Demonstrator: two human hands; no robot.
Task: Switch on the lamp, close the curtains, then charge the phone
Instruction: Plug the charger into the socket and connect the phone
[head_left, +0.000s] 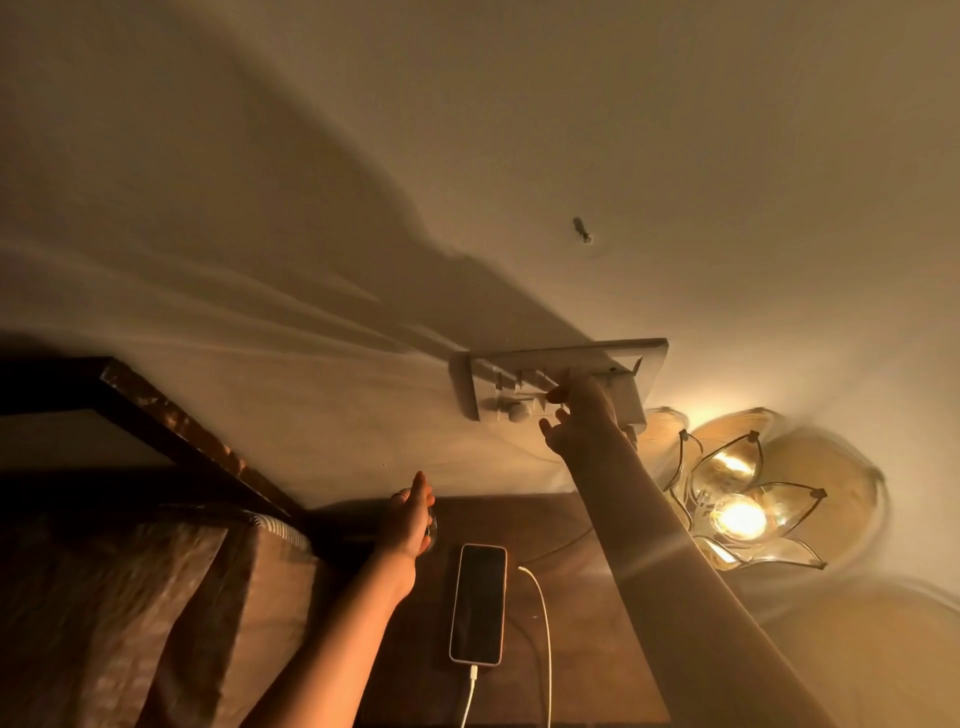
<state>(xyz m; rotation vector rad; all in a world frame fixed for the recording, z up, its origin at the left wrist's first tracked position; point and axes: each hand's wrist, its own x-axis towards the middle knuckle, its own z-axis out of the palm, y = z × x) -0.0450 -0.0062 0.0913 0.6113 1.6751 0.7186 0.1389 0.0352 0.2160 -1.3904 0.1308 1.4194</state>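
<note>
A flower-shaped glass lamp glows at the right of the wooden bedside table. The phone lies face up on the table, screen dark, with a white cable plugged into its near end. My right hand reaches up to the white switch panel on the wall, fingertips at a switch next to a white charger block in the socket. My left hand hovers flat over the table's far left corner, fingers straight, holding nothing.
A bed with patterned brown bedding and a dark headboard frame fills the left. The plain wall carries a small screw above the panel. A small glassy object sits under my left hand, mostly hidden.
</note>
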